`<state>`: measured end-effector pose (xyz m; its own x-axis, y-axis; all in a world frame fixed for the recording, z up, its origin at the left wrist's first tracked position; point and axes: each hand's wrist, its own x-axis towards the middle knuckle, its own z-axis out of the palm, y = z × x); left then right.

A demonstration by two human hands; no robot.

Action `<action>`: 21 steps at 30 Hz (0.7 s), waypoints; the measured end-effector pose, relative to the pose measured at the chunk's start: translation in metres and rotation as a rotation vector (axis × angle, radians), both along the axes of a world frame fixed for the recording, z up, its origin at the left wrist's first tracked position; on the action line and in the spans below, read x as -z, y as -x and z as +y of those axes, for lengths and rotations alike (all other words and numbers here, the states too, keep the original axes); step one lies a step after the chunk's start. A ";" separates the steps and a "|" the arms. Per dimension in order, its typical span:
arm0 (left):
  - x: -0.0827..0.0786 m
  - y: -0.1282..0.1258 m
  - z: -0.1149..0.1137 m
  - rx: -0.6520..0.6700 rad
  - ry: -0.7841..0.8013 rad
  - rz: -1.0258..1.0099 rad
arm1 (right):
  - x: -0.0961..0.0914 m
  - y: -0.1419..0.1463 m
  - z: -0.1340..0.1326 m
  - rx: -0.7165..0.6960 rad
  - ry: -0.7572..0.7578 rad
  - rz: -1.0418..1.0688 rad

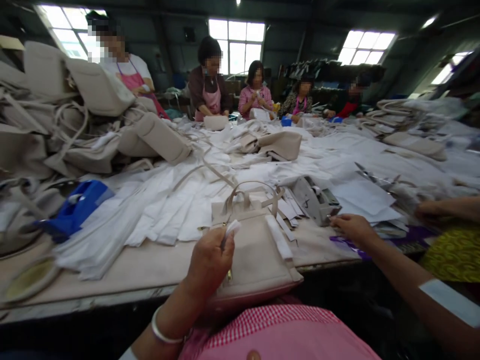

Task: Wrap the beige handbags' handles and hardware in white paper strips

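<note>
A beige handbag lies at the table's front edge against my pink apron, its looped handle pointing away from me. My left hand is closed over the bag's left side, with a folded piece of white wrapping paper between thumb and fingers. Another white wrapped strip lies along the bag's right side. To the right, my right hand pinches the tape end at the front of a grey tape dispenser; the tape itself is barely visible.
White paper strips cover much of the table. A blue tape dispenser stands left, below a heap of beige bags. Scissors lie right, near a neighbour's arm. Several co-workers sit or stand across the table.
</note>
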<state>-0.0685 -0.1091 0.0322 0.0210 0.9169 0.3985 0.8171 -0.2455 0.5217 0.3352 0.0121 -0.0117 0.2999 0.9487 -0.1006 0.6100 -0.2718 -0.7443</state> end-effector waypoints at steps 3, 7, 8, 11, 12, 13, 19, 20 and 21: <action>0.000 -0.004 -0.002 0.000 -0.057 0.113 | -0.033 0.061 -0.026 -0.147 0.027 0.466; -0.002 -0.012 -0.007 -0.020 -0.139 0.277 | -0.081 0.163 -0.060 -0.437 0.118 0.642; -0.003 -0.013 -0.009 -0.032 -0.149 0.323 | -0.088 0.185 -0.066 -0.499 0.147 0.663; -0.003 -0.016 -0.014 -0.052 -0.164 0.449 | -0.091 0.228 -0.076 -0.587 0.200 0.665; -0.003 -0.016 -0.016 -0.050 -0.165 0.480 | -0.088 0.236 -0.077 -0.587 0.203 0.643; -0.002 -0.016 -0.017 -0.046 -0.167 0.505 | -0.084 0.241 -0.077 -0.582 0.204 0.615; 0.007 -0.016 -0.024 -0.015 -0.165 0.575 | -0.069 0.244 -0.078 -0.515 0.234 0.493; 0.009 -0.016 -0.024 -0.014 -0.167 0.576 | -0.069 0.245 -0.079 -0.500 0.247 0.473; 0.011 -0.016 -0.025 -0.019 -0.173 0.576 | -0.069 0.246 -0.079 -0.494 0.259 0.452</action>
